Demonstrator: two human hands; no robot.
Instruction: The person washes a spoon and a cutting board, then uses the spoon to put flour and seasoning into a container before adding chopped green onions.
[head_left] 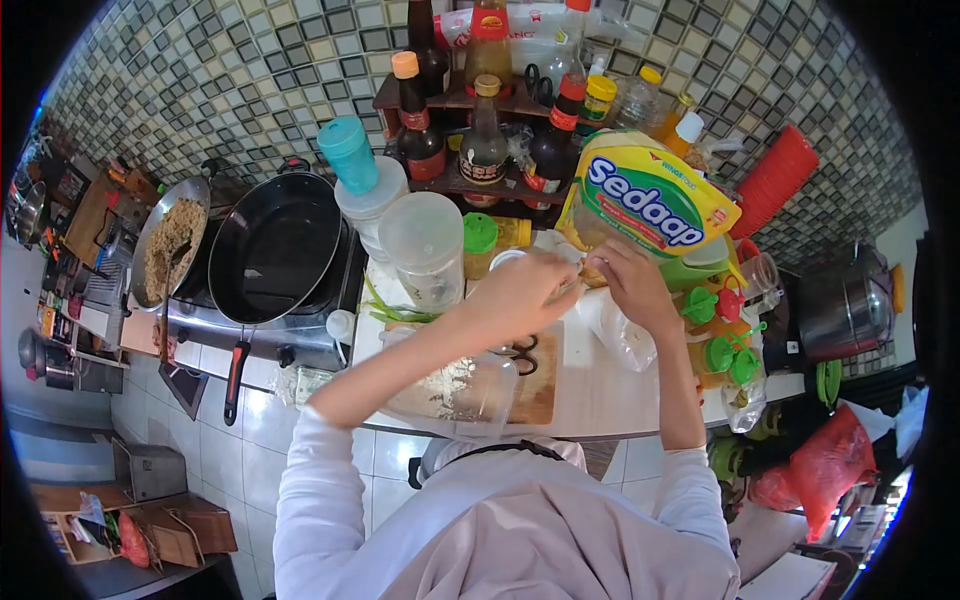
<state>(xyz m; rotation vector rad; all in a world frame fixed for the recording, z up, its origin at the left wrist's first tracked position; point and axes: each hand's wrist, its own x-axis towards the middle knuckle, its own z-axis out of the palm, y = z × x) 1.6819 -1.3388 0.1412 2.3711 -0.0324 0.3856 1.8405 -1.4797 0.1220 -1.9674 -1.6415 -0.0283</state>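
My left hand (535, 285) and my right hand (628, 285) meet over the far part of the counter, fingers pinched close together. Between them is the gathered top of a clear plastic bag (622, 335), whose body hangs below my right hand. What is inside the bag is hard to make out. Right behind the hands stands a yellow and green Sedaap pouch (645, 195). Under my left forearm, a clear plastic container (455, 395) with pale bits in it rests partly on a wooden cutting board (540, 375). Black-handled scissors (522, 355) lie on the board.
At left, a black frying pan (278, 245) and a wok of brown crumbly food (175, 245) sit on the stove (255, 345). Tall plastic canisters (422, 250) stand beside it. Sauce bottles (484, 150) fill a rack behind. Green-lidded jars (718, 355) line the right side.
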